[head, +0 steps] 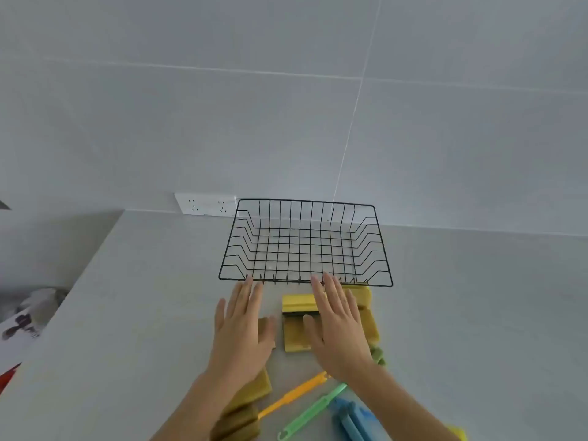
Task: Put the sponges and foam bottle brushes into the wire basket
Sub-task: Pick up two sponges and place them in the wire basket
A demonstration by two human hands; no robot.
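Observation:
A black wire basket (229, 246) stands empty on the grey counter against the wall. Just in front of it lie several yellow sponges (297, 303), partly hidden under my hands. My left hand (243, 326) and my right hand (339, 326) hover flat over the sponges with fingers spread, fingertips near the basket's front rim, holding nothing. Nearer to me lie an orange-handled brush (294, 396) with a brown foam head, a green-handled brush (313, 412) and a blue foam brush head (350, 418).
The grey counter (477, 313) ends at a left edge, with clutter on a lower level beyond it (28, 316). A white double wall socket (205, 203) sits behind the basket's left corner. A tiled wall rises right behind the basket.

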